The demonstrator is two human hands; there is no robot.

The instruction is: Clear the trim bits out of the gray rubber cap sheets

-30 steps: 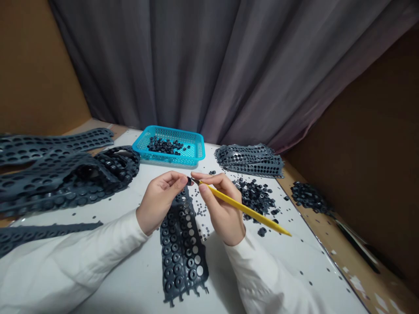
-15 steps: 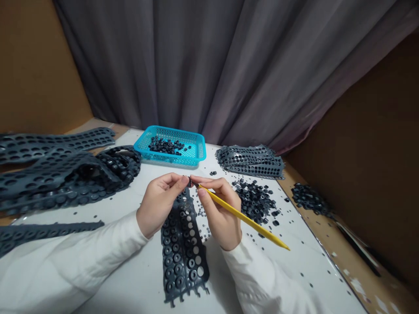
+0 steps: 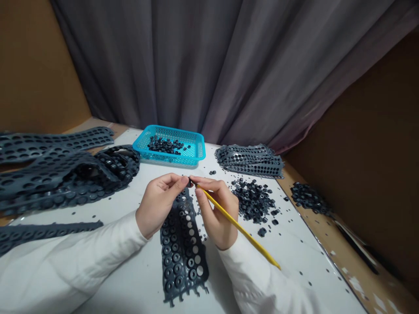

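A black piece (image 3: 190, 181) is pinched by the left hand (image 3: 157, 203), which could be poked if the yellow stick (image 3: 238, 225) gripped by the right hand (image 3: 218, 220) slips.

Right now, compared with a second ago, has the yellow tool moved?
Yes. Judged against the blue basket, the rear end of the yellow tool has swung toward the person and slightly left.

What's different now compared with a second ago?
The right hand has turned slightly, swinging the back end of the slim yellow pen-like tool toward the person. Nothing visible was picked up or released. The left hand still pinches a small black piece; the turquoise perforated plastic basket stayed put.
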